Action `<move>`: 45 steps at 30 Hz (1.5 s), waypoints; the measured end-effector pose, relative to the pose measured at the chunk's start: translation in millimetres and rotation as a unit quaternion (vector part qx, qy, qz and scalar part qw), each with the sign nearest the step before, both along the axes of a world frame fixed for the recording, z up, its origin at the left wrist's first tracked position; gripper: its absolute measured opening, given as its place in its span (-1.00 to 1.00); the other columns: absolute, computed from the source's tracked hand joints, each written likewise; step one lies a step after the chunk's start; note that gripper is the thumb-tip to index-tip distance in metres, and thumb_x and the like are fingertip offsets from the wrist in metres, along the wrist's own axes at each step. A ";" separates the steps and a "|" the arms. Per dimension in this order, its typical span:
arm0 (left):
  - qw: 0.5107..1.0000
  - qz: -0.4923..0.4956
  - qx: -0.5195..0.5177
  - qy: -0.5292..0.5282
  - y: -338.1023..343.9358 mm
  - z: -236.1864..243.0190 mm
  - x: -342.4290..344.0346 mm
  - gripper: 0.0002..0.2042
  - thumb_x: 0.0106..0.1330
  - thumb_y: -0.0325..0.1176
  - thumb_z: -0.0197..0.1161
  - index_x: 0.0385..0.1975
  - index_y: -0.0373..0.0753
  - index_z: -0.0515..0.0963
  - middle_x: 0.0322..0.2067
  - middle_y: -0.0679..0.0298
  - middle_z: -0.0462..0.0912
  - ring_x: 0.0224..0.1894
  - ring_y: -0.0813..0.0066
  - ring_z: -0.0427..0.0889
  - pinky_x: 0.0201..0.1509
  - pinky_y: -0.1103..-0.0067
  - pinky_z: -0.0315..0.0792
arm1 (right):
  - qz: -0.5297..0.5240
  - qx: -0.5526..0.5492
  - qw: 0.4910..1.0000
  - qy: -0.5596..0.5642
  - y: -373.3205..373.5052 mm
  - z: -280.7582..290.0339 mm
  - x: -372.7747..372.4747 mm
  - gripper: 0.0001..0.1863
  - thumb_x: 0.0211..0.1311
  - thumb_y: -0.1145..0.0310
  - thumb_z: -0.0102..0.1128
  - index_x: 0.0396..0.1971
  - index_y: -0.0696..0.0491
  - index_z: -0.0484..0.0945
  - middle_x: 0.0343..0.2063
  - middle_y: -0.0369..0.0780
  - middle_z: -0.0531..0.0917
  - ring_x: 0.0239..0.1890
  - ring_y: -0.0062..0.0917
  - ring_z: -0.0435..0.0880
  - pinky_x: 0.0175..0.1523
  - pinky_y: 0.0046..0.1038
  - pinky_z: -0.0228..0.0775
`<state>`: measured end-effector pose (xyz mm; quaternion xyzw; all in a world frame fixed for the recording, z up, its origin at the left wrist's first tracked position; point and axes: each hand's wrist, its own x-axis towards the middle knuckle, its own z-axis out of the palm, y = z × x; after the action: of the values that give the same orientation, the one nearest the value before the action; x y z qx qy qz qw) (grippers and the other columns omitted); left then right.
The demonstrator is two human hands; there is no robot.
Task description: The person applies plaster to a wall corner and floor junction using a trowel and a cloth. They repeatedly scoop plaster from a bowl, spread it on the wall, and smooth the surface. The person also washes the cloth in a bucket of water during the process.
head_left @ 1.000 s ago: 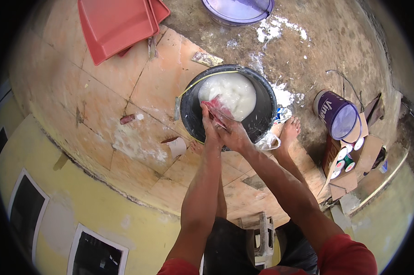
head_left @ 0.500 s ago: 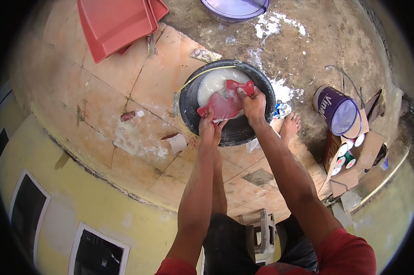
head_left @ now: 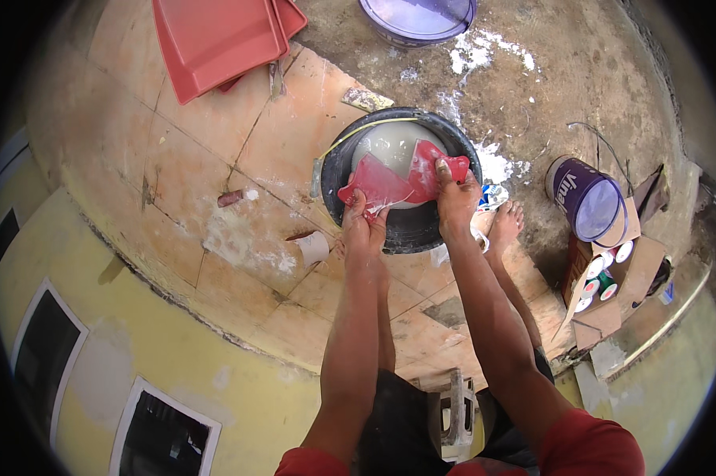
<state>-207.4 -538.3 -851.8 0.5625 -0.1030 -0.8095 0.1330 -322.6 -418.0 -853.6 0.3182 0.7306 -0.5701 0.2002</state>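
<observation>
A red plastic putty spreader is gripped at its near edge by my left hand. My right hand pinches a second red putty spreader, thumb on top. The two blades meet or overlap near their lower corners, and both carry pale smears. They are held over a black bucket with a thin wire handle. Inside it lies a whitish, wet-looking paste, partly hidden by the spreaders.
Red trays lie at the far left, and a purple tub stands beyond the bucket. To the right, a purple pail is beside an open carton of small containers. White spills mark the floor.
The spreader in my right hand has swung away from the left one, showing more of its blade. My right hand has shifted slightly right and nearer me. The whole view has shifted slightly.
</observation>
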 end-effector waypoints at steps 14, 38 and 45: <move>0.991 0.100 -0.065 0.063 23.0 56.1 4.2 -0.61 0.43 -0.35 0.28 0.20 -0.24 0.41 0.13 0.21 0.58 0.19 0.22 0.58 0.31 -0.12 0.48 | -0.241 -0.165 0.949 -0.119 4.8 67.5 17.8 -0.51 0.32 0.60 0.23 0.19 0.06 0.32 -0.12 -0.11 0.66 -0.19 -0.38 0.74 -0.15 -0.31 0.71; 0.834 -0.392 -0.389 -0.011 73.2 225.2 -4.4 -0.52 0.53 -0.45 0.02 0.44 -0.05 0.32 0.29 0.01 0.51 0.29 0.12 0.55 0.29 0.39 0.46 | 0.052 -0.329 0.926 -0.177 12.0 206.8 16.0 -0.54 0.55 -0.03 -0.05 0.08 0.06 0.52 -0.05 -0.25 0.66 0.01 -0.49 0.61 0.21 -0.35 0.43; 0.886 -0.373 -0.260 -0.091 46.7 238.5 -12.5 -0.52 0.56 -0.39 0.00 0.46 0.06 0.30 0.15 0.00 0.63 0.16 0.06 0.66 0.15 0.35 0.53 | 0.243 -0.099 0.934 -0.242 0.4 232.4 34.9 -0.54 0.50 -0.13 -0.03 -0.02 -0.05 0.58 -0.31 -0.42 0.56 -0.26 -0.64 0.46 -0.14 -0.49 0.34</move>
<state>-219.9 -491.6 -613.3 0.4993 -0.5236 -0.6887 -0.0470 -287.7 -417.6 -621.2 0.2381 0.6550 -0.4788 0.5338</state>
